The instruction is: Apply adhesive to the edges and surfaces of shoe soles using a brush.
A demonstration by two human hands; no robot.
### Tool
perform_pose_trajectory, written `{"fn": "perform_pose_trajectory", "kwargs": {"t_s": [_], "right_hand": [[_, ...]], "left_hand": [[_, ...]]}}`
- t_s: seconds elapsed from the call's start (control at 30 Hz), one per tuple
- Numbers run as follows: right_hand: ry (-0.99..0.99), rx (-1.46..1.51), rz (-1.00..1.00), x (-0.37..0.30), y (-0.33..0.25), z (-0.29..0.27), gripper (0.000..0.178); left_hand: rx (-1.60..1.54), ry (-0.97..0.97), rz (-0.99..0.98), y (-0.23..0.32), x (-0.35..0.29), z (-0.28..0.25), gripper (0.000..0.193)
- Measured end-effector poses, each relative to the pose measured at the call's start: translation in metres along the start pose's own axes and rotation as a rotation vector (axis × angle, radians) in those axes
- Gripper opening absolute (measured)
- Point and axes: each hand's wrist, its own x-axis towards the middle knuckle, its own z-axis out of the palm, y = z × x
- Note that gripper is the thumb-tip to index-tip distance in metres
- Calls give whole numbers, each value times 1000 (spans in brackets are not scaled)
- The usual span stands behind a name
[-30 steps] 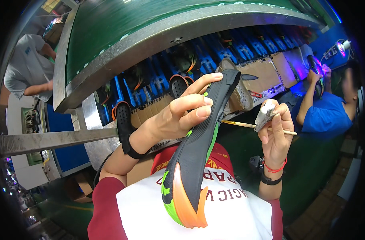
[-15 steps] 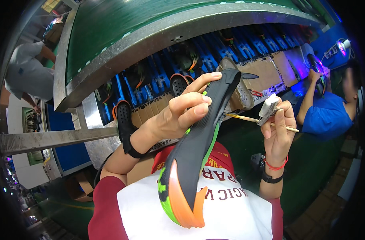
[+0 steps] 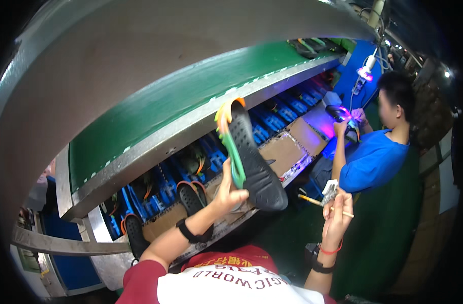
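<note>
My left hand [image 3: 225, 195] grips the edge of a black shoe sole [image 3: 249, 152] with green and orange side trim. The sole is tilted up over the bench, its orange-trimmed end pointing away from me and its broad black end toward me. The fingers behind the sole are partly hidden. To the right, apart from the sole, my right hand [image 3: 338, 210] is closed on a thin brush [image 3: 310, 199] with a pale wooden handle. A small crumpled white and grey piece [image 3: 329, 191] is held in the same fingers; its kind is unclear.
Beyond the sole runs a green conveyor belt [image 3: 155, 96] with a metal edge. Under it stand blue racks [image 3: 163, 185] and cardboard [image 3: 287, 152]. Black soles [image 3: 190, 197] lie at left. A co-worker in blue [image 3: 373, 159] holds another sole near a purple-lit lamp [image 3: 365, 71].
The sole has swung round and away from me, its orange end now pointing at the conveyor. The brush has moved away from the sole. My view has shifted toward the conveyor and co-worker.
</note>
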Motion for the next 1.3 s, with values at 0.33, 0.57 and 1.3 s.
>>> {"fn": "perform_pose_trajectory", "kwargs": {"t_s": [0.33,0.57,1.3], "right_hand": [[-160,-100,218,7,40,-26,11],[-496,-175,467,12,72,11,7],[-846,-1096,-205,-86,217,126,12]], "left_hand": [[-13,-148,100,3,270,-28,54],[352,499,293,-17,31,-19,31],[1129,551,-665,-59,-220,-158,23]]}}
